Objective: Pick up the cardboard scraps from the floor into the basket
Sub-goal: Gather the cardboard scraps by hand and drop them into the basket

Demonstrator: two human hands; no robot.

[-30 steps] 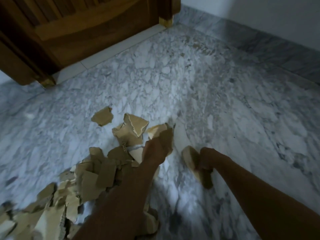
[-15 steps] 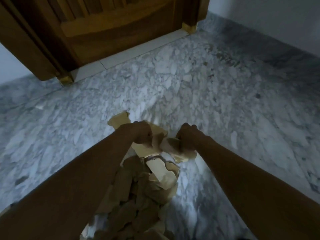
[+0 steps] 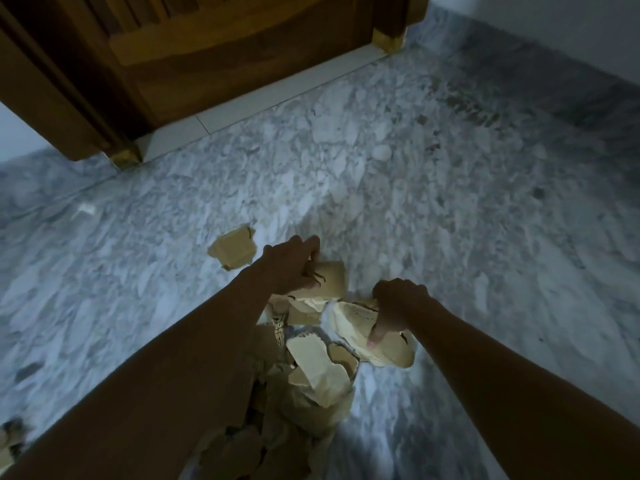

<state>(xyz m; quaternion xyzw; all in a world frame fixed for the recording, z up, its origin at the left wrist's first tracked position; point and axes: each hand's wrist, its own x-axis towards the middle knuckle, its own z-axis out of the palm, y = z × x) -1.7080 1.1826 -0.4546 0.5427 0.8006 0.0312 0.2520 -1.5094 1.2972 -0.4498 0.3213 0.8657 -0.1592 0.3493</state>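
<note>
Two hands work the scraps [image 3: 318,372] heaped mid-floor [image 3: 485,237]. The right hand [image 3: 398,303] pinches a big scrap [image 3: 356,323] under its thumb, while the left hand [image 3: 292,268] lies bent over another, its grip unclear. Best gather several per lift, squeezed flat. One stray [image 3: 233,251] sits toward the door [image 3: 207,46]; no basket shows.

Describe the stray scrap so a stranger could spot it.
Start at the wooden door and come down the marble floor toward the left hand. The scrap lies just left of that hand, flat and alone, apart from the pile.
</note>
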